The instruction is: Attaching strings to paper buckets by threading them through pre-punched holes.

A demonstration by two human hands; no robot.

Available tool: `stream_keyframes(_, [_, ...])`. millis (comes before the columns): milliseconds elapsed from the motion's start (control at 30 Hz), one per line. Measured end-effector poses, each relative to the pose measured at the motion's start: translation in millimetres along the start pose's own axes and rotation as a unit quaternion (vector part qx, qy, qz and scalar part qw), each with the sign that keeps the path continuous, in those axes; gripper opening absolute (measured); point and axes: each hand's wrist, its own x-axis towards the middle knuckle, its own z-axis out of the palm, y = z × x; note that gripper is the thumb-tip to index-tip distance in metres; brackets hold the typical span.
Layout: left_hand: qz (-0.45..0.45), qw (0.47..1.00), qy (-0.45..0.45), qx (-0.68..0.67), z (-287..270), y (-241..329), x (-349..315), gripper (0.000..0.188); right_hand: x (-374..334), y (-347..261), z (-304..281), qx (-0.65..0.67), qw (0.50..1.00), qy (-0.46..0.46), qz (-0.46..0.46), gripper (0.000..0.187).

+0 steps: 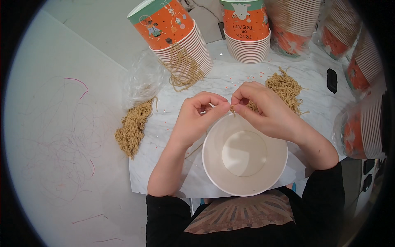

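A white paper bucket stands at the table's near edge, its open mouth facing up and nothing visible inside. Over its far rim, my left hand and my right hand meet fingertip to fingertip. Both pinch a thin tan string, of which only a short bit shows between the fingers. Whether it passes through the bucket's wall is hidden. Another length of string trails on the table left of the bucket. Beyond my right hand lies a loose heap of tan string.
A tan string bundle and a clear plastic bag lie at left. Behind are an orange-and-green bucket stack draped with strings, and another stack. Bagged stacks line the right, near a small black object.
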Motion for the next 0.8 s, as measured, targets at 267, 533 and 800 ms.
stream_keyframes(267, [-0.032,0.998,-0.036,-0.036,0,3,0,0.016,-1,2,1,0.0,1.0,0.002,-0.006,0.017])
stream_keyframes(533, [-0.028,0.998,-0.026,-0.046,0,4,0,0.015,-1,0,-1,-0.073,0.996,-0.012,-0.04,0.013])
stream_keyframes(800, [-0.046,0.998,-0.002,-0.049,-4,7,1,0.012,-1,-5,0,-0.028,1.0,-0.012,-0.005,0.012])
